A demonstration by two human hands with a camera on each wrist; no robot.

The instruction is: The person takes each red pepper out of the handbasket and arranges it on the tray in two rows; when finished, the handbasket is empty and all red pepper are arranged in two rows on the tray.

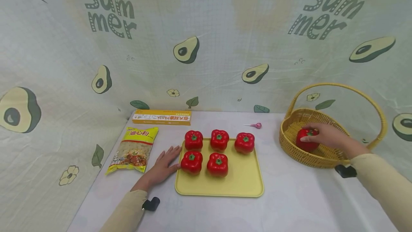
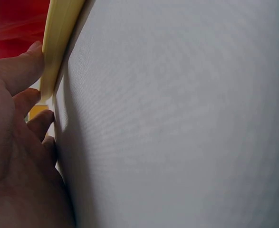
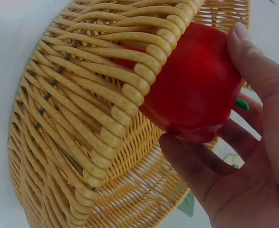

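Observation:
At the right, my right hand (image 1: 328, 136) grips a red bell pepper (image 1: 306, 141) inside the wicker basket (image 1: 291, 153). In the right wrist view, thumb and fingers curl round the pepper (image 3: 191, 85), green stem toward the palm, partly behind the woven rim (image 3: 129, 104). My left hand (image 1: 162, 167) lies with fingers spread beside the yellow tray (image 1: 222, 190), its thumb at the tray's left edge. Several red bell peppers (image 1: 217, 164) stand on the tray, stems up, three in the back row and two in front. The left wrist view shows the thumb touching the tray wall (image 2: 58, 47).
Left of the tray lies a yellow bag of pasta (image 1: 133, 150), with a flat pasta box (image 1: 161, 117) behind it. A small pink-handled tool with a thin spike (image 1: 257, 125) lies behind the tray. The basket's tall handle (image 1: 338, 85) arches over it. A printed cloth hangs behind.

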